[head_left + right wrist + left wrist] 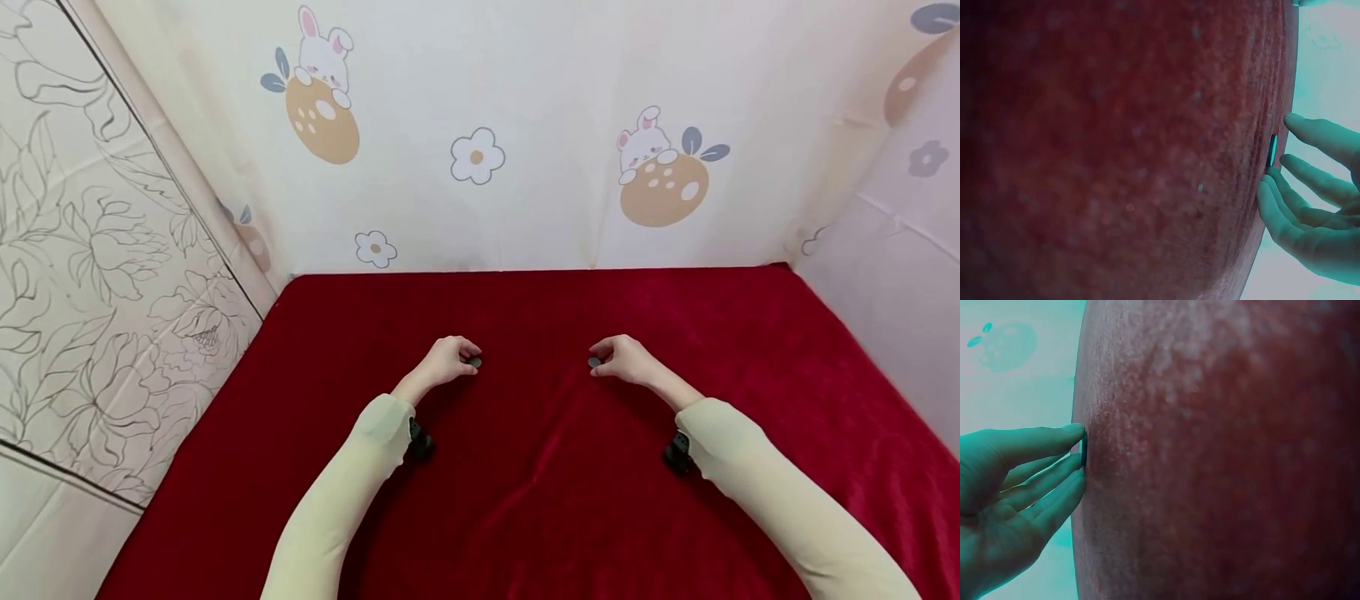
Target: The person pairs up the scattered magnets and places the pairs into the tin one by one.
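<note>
Small round discs, dark grey-green and flat, two in number. The first disc (476, 362) lies on the crimson velvety cloth (540, 525), left of centre; the second disc (594, 362) lies on the same cloth, right of centre, well apart from the first and roughly level with it.

Left hand (450, 360): bare, lowered to the cloth, thumb and fingers part-closed with a narrow gap, bracketing the first disc. Whether the digits pinch it or merely stand about its rim cannot be told.

Right hand (627, 360): bare, lowered to the cloth, the digits spread and gently bent about the second disc. In the right wrist view a gap separates the thumb from the disc's edge, and the hand has no hold on it.

Sleeves, pale yellow-green fabric, two: left sleeve (330, 508), right sleeve (787, 492). A small black device (422, 442) sits under the left wrist; a matching black device (677, 454) under the right.

Backdrop: cream hanging fabric (540, 83) printed with white rabbits, orange fruit and outlined flowers; at far left, a white panel (97, 250) with grey line-drawn blossoms.
</note>
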{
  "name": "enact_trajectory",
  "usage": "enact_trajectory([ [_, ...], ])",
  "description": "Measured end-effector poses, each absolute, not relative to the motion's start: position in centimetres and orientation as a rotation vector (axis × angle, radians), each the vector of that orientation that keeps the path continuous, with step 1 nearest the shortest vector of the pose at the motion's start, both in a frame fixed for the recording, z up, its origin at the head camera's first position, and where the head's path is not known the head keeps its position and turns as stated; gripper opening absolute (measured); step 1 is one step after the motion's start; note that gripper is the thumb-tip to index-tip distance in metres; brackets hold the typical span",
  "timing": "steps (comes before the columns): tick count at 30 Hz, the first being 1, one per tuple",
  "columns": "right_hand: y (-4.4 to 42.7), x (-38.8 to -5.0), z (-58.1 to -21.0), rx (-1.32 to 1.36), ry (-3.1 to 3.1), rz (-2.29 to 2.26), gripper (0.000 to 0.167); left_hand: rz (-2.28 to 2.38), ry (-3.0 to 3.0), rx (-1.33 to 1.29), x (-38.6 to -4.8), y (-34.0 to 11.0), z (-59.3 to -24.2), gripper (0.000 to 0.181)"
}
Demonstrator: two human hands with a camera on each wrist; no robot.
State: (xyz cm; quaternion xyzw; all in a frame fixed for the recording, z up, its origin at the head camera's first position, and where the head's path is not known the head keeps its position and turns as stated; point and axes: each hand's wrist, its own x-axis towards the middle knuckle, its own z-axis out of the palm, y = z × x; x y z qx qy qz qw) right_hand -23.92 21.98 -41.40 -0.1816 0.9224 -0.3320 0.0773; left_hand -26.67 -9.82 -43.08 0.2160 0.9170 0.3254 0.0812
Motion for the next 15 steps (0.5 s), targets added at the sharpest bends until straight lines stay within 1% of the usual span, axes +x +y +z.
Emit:
enact_trajectory([
  [9, 21.84, -24.39, -41.87, -0.568, 2.813, -0.914, 0.029, 0.926, 2.721, 0.629, -27.33, -9.74, -43.29, 0.029],
  [15, 21.94, -24.54, -42.04, -0.548, 2.825, -0.919, 0.027, 0.901, 2.725, 0.614, -27.55, -9.43, -43.15, 0.027],
])
